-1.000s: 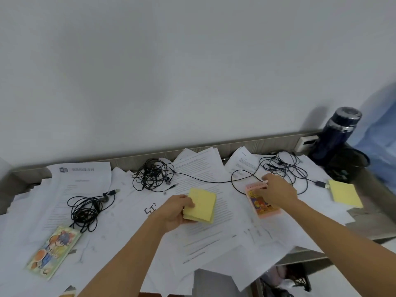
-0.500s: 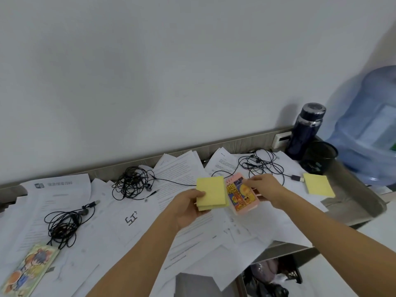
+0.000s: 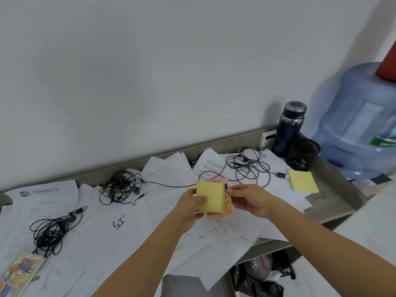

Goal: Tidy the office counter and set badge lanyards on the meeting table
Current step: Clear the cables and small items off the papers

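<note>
Above the paper-strewn counter (image 3: 334, 202), my left hand (image 3: 190, 203) grips a yellow sticky-note pad (image 3: 211, 196), thumb on its face. Behind the pad sits a pink cartoon-cover notepad (image 3: 227, 205), mostly hidden. My right hand (image 3: 246, 199) pinches that pink notepad at its right edge. The two pads are stacked together between both hands. A second yellow sticky-note pad (image 3: 303, 181) lies on the counter at the right. No badge lanyards are in view.
Loose printed sheets (image 3: 120, 228) cover the counter. Tangled black earphone cables lie at left (image 3: 50, 231), centre (image 3: 120, 186) and right (image 3: 248, 165). A green cartoon notebook (image 3: 19, 273) sits front left. A dark flask (image 3: 288, 128), black cup (image 3: 302, 154) and water jug (image 3: 360, 123) stand right.
My right hand lifted the pink notepad off the papers and brought it left, behind the yellow pad held by my left hand. The view shifted right, revealing the water jug.
</note>
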Tool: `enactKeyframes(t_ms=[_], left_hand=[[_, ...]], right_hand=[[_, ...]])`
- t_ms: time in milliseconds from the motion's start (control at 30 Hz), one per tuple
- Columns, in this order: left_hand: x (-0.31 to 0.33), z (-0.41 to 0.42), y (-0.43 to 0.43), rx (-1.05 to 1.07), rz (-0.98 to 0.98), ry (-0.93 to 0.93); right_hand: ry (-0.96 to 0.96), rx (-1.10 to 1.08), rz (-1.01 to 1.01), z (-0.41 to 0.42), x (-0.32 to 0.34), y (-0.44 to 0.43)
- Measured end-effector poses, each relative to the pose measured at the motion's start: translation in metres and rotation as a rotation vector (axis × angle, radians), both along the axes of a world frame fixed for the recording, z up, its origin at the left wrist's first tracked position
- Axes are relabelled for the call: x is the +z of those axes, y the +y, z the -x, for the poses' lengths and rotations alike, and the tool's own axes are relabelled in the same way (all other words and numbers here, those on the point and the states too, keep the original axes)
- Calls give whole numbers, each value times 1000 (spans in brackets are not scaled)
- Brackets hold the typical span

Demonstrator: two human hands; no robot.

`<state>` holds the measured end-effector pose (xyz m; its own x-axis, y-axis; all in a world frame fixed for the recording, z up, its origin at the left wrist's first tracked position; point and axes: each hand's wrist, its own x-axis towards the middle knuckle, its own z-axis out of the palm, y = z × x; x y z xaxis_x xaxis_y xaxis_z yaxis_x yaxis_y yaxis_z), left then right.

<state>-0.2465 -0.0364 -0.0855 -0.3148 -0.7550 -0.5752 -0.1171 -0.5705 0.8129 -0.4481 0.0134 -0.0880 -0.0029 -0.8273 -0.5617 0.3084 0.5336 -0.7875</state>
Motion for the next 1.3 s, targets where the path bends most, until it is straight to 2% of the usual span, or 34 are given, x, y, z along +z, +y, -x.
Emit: enactKeyframes(t_ms=[167, 233, 300, 367, 433, 467, 533, 600, 900, 1000, 1067, 1133, 1200, 1300], left_hand=[[-7, 19, 10, -50, -97, 81], [-8, 28, 14, -51, -186, 143], [-8, 36, 17, -18, -288, 229], [-6, 41, 20, 2, -350, 314], [-3, 46, 24, 4, -372, 366], [-2, 46, 25, 7, -373, 376], [-3, 46, 27, 21, -373, 386], [-6, 45, 29, 32, -359, 363], [-8, 39, 32, 112, -345, 386], [-7, 33, 31, 139, -324, 383], [-7, 24, 29, 152, -308, 397], [-7, 12, 27, 170, -302, 416], [-5, 1, 28, 174, -308, 420], [-2, -29, 33, 162, -320, 443]], right_hand=[[91, 88, -16, 24, -1, 14], [244, 177, 13, 34, 3, 22], [530, 164, 74, 52, 6, 24], [962, 18, 135, 87, 2, 22], [1318, -83, 58, 127, 1, 25], [1397, -77, -27, 143, -2, 27], [1440, 61, -235, 161, -9, 32], [1478, 197, -350, 163, -21, 36], [1870, 253, -209, 153, -31, 43], [1991, 195, -176, 156, -16, 52], [2016, 113, -68, 150, -3, 53], [1923, -12, 76, 130, 14, 50], [1701, -112, 230, 102, 33, 43], [1239, -64, 423, 38, 61, 34]])
